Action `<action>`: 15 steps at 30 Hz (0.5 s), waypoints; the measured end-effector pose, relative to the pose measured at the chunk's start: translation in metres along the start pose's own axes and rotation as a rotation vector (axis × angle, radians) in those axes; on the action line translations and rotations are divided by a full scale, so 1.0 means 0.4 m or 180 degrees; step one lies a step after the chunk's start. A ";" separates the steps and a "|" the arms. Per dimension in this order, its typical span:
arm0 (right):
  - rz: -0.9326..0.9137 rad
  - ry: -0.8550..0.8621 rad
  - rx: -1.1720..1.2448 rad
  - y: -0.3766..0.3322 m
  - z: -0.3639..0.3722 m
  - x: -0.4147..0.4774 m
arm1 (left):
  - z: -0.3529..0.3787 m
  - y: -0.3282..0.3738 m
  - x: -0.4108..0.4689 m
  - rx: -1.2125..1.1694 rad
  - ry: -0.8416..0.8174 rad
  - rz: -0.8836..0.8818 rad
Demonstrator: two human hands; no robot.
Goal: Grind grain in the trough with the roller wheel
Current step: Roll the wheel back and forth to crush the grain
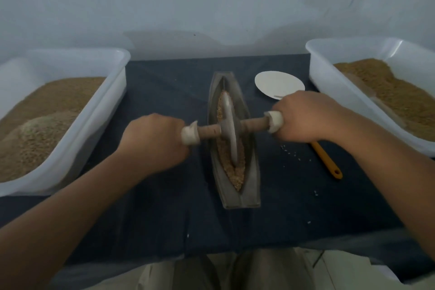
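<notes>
The left hand (pixel 155 139) and right hand (pixel 306 116), apart, each grip one end of the stick (pixel 209 130) that runs side to side through the wheel (pixel 229 125), which stands between them in the grain (pixel 233 174), halfway along the trough (pixel 253 167) that runs straight away from the person.

We count two white tubs, one at the left (pixel 103 106) and one at the right (pixel 322 73). Each carries one load of grain (pixel 47 110), so that's two loads, plus one strip more in the middle. There's one trough (pixel 253 167) and one roller wheel (pixel 229 125), with two pale end caps. We see two hands: left hand (pixel 155 141), right hand (pixel 306 117). We add one white plate (pixel 277 85), one yellow-handled tool (pixel 326 160) and one dark cloth (pixel 164 207). A few loose grains are too small for us to tally.
</notes>
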State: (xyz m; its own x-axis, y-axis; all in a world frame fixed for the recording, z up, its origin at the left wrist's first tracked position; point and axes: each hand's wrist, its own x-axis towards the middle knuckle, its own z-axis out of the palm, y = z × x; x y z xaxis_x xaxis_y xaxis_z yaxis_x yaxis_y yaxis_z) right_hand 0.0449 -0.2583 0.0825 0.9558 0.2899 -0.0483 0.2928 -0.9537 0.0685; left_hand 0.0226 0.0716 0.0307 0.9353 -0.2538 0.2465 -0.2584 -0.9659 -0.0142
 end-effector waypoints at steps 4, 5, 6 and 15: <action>0.0256 0.1280 -0.0204 0.000 0.048 0.113 | 0.002 0.013 0.180 0.0105 -0.0031 -0.0347; 0.0321 0.1278 -0.0184 -0.004 0.048 0.129 | -0.004 0.015 0.211 0.0133 -0.0016 -0.0371; 0.0374 0.1193 -0.0140 -0.005 0.045 0.138 | -0.014 0.018 0.226 0.0159 -0.0023 -0.0356; -0.0012 0.0051 0.0389 0.022 0.049 -0.072 | -0.034 0.003 -0.022 0.0429 0.0787 0.0544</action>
State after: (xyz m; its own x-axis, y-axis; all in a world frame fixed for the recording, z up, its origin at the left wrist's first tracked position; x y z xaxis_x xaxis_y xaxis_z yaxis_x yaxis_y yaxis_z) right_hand 0.0196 -0.2766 0.0649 0.9553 0.2938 -0.0324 0.2919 -0.9550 -0.0536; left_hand 0.0109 0.0731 0.0418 0.7899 -0.4089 0.4570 -0.3569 -0.9126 -0.1997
